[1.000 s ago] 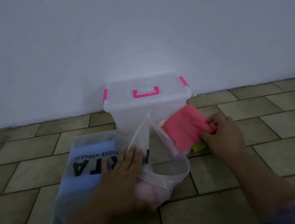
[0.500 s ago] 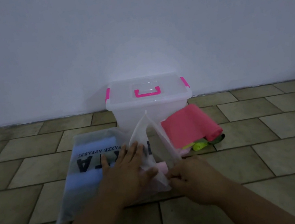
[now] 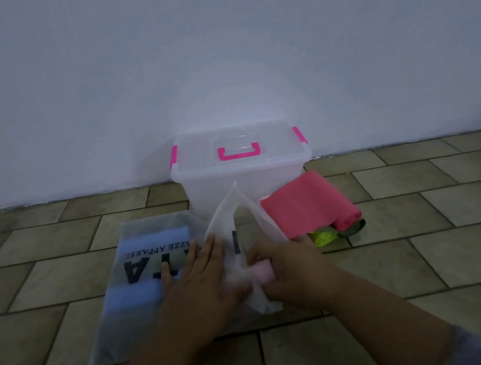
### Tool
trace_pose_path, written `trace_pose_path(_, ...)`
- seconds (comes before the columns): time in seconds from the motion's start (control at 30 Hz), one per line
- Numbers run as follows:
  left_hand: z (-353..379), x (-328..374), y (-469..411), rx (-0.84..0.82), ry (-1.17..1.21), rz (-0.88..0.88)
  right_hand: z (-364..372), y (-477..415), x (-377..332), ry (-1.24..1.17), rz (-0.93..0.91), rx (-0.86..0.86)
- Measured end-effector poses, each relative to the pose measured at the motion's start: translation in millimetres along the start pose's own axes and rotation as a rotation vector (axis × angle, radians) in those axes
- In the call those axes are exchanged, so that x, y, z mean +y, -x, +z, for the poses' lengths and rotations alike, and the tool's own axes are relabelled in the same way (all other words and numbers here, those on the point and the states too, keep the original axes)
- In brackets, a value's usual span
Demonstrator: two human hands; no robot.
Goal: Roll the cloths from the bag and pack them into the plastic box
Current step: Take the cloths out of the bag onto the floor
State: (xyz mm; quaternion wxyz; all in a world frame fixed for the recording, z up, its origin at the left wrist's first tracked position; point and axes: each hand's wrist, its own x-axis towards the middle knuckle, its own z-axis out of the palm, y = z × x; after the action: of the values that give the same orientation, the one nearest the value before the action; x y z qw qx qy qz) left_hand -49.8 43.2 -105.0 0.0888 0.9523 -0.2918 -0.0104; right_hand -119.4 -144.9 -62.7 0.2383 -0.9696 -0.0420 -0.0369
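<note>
Left hand [image 3: 196, 280] flat, pinning bag [image 3: 133, 311]; my right grip [image 3: 295, 268] pinches pink cloth [image 3: 263, 275], best pulled out slow and level.

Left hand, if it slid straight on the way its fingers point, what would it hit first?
Probably the raised mouth of the bag, just ahead of the left hand, which lies flat on it. The plastic box stands behind that, though depth is hard to judge.
</note>
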Motion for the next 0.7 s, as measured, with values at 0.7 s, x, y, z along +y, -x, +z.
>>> trace_pose_path(0.7, 5, 3, 5, -0.186, -0.279, 0.086, -17, -1, 56, 0.405, 0.374, 0.564)
